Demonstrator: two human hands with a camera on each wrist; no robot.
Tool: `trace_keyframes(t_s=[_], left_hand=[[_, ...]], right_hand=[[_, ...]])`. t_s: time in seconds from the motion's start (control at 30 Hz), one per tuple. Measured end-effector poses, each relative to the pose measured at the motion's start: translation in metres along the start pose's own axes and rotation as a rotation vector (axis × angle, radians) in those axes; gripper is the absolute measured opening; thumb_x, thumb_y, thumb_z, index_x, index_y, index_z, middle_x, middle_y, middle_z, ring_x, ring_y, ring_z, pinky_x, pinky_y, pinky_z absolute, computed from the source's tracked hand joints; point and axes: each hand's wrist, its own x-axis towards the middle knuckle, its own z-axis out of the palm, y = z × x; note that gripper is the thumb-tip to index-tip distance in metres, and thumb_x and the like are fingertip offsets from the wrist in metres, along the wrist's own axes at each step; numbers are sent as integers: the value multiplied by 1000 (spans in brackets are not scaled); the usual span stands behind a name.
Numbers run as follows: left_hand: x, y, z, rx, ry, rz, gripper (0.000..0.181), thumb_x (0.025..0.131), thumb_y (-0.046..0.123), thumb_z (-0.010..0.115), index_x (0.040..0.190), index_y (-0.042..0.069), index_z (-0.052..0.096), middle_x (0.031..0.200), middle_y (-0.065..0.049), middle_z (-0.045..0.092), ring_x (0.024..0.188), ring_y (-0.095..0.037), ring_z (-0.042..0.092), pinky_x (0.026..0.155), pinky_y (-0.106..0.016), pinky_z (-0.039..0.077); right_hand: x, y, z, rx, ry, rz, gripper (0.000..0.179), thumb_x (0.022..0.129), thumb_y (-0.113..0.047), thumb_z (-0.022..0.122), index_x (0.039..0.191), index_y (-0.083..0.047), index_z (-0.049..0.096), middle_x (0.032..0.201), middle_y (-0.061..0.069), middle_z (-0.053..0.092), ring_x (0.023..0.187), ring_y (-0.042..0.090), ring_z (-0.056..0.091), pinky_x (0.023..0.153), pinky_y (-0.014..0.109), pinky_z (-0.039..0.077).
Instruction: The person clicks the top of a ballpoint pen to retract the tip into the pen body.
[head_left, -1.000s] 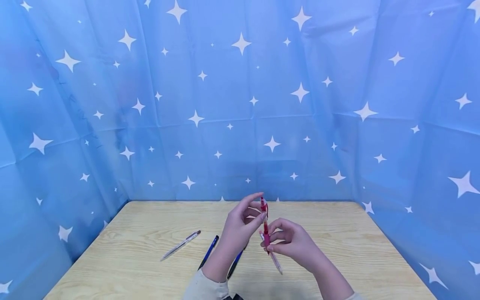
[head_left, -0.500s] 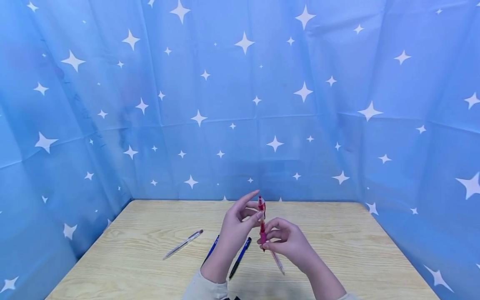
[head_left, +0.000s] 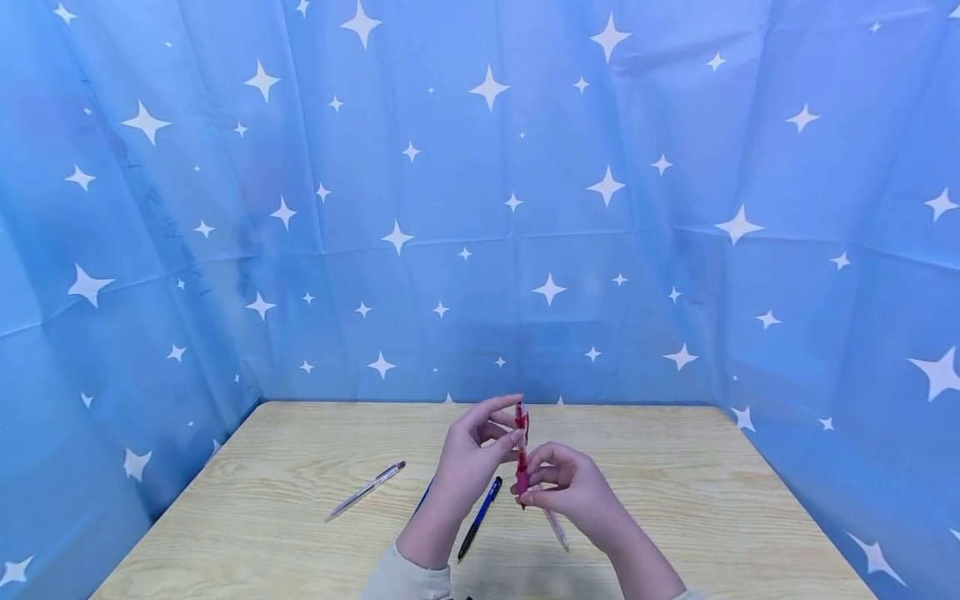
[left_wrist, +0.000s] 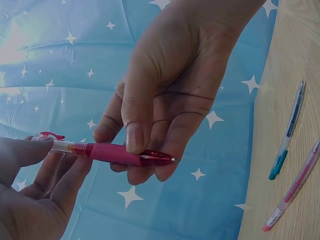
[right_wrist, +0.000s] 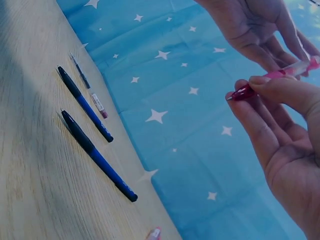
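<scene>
A pink and red click pen [head_left: 522, 475] stands nearly upright between both hands, above the table. My left hand [head_left: 468, 458] pinches its upper barrel between thumb and fingers, and the index finger lies on the pen's top end. My right hand [head_left: 573, 487] pinches the pink rubber grip near the bottom. In the left wrist view, the thumb of the right hand [left_wrist: 170, 85] presses that grip, with the metal tip pointing out past the fingers. The right wrist view shows the same pen [right_wrist: 245, 92] with the clear barrel running towards the left hand [right_wrist: 255, 30].
On the wooden table [head_left: 300, 442] lie a clear pen [head_left: 366, 491] at left and a blue and black pen [head_left: 480, 518] between the forearms. Another blue pen [right_wrist: 85, 102] is mostly behind the left arm. A clear pink pen [left_wrist: 292, 190] lies beneath the right hand. Starry blue cloth [head_left: 480, 208] surrounds the table.
The left index finger, raised above the pen's top before, has come down onto it. Both hands and the pen have shifted slightly left in the head view.
</scene>
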Motion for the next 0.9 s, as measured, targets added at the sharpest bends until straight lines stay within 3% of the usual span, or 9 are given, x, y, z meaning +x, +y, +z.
trace_keyframes(t_s=[0.53,0.9], left_hand=[[0,4,-3,2,-20,-10,34,91,-8,62,122,7,63,97,-18,60,84,-26,64,75,-40,58],[1,4,-3,19,-37,-31,29,91,-6,64,117,4,59,97,-15,58,85,-26,65,73,-38,58]], right_hand=[[-2,3,-4,13,-59,-12,23,85,2,72,101,7,55,100,28,65,95,34,68,80,44,57],[-6,2,-9,7,-98,-25,23,86,2,71,103,7,56,98,25,66,94,32,69,79,43,57]])
